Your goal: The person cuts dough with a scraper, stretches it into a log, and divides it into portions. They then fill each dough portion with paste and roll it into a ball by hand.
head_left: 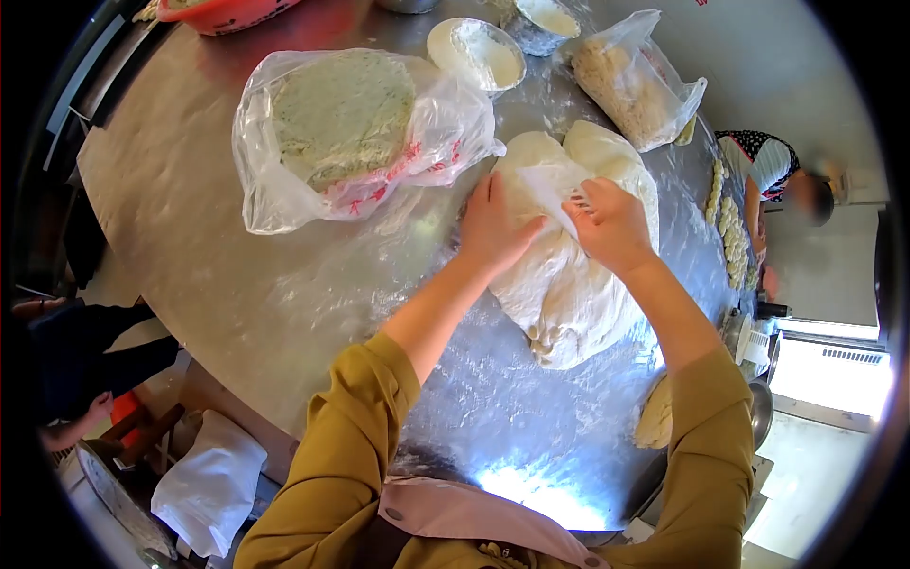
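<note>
A large mass of pale dough (578, 294) lies on the metal table in front of me, with a deep fold between two lobes at its far end. My left hand (493, 228) rests against the dough's left side, fingers stretched out and thumb apart. Over the dough, my right hand (611, 223) is closed on a thin white flat piece (550, 194). That piece looks like a plastic dough scraper, but its exact kind is unclear. Its far end lies against the dough's upper part, between my hands.
Greenish dough (343, 119) sits in a clear plastic bag (261, 180) at the left. Behind are a bowl of flour (498, 62), a metal bowl (536, 38), a bagged crumbly mass (616, 81) and a red basin (223, 14). Small dough pieces (732, 242) line the right edge near another person (768, 166).
</note>
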Demonstrator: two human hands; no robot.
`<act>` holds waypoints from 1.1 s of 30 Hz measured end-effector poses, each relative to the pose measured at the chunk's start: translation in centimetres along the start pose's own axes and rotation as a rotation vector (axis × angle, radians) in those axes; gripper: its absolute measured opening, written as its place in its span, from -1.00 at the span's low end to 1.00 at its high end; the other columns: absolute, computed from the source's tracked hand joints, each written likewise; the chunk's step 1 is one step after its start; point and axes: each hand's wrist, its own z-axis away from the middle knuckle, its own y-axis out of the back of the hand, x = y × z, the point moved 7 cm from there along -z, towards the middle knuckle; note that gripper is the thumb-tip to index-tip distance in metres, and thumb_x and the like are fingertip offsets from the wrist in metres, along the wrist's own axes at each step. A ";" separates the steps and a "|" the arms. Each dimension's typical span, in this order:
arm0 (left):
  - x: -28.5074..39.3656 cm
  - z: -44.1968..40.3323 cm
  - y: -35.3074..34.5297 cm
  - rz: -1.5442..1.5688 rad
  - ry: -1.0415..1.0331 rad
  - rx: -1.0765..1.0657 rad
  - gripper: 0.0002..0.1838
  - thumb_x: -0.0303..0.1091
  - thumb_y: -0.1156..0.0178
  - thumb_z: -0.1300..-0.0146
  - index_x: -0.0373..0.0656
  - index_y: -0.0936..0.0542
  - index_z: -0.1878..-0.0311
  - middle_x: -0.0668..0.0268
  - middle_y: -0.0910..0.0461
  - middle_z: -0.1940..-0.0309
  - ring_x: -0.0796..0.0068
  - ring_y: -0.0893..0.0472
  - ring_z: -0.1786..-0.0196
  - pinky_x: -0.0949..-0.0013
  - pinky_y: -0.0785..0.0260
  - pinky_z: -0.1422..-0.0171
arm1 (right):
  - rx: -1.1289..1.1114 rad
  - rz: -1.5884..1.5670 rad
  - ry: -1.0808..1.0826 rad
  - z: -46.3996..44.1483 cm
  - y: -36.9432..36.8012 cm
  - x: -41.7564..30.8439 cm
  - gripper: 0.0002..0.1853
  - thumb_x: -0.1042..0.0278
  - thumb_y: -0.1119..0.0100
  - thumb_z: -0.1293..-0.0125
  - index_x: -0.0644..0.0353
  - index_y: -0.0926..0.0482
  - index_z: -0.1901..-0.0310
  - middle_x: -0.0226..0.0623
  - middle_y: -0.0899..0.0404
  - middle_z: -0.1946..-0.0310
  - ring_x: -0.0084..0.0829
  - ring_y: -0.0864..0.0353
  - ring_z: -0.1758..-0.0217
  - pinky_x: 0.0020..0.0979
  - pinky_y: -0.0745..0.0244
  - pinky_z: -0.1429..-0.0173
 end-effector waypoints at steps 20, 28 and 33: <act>0.3 0.3 1.3 0.113 0.163 0.029 -0.19 -0.08 -0.45 0.08 -0.32 -0.36 -0.18 -0.03 -0.39 -0.10 -0.01 -0.39 -0.21 0.08 -0.29 -0.28 | -0.251 -0.308 -0.164 -6.7 -9.0 5.0 -0.75 0.22 -0.42 -0.05 0.22 -0.64 0.35 -0.10 -0.67 0.45 -0.17 -0.61 0.45 -0.32 -0.52 0.27; -0.8 14.7 7.0 -0.059 0.156 0.197 -0.34 -0.23 -0.46 0.01 -0.30 -0.40 -0.11 -0.02 -0.45 0.00 -0.02 -0.43 -0.12 0.07 -0.32 -0.19 | -0.348 -0.424 0.135 -0.3 -8.4 -5.5 -0.78 0.22 -0.39 -0.11 0.17 -0.64 0.33 -0.16 -0.68 0.43 -0.22 -0.65 0.45 -0.29 -0.55 0.28; 3.4 17.5 10.2 -0.373 -0.111 0.604 -0.25 -0.22 -0.43 -0.08 -0.30 -0.35 -0.29 -0.01 -0.45 -0.12 -0.04 -0.42 -0.21 -0.02 -0.17 -0.33 | 0.113 -0.274 0.253 1.9 5.4 -4.2 -0.83 0.29 -0.33 -0.22 0.21 -0.61 0.37 -0.12 -0.63 0.45 -0.20 -0.60 0.49 -0.29 -0.51 0.34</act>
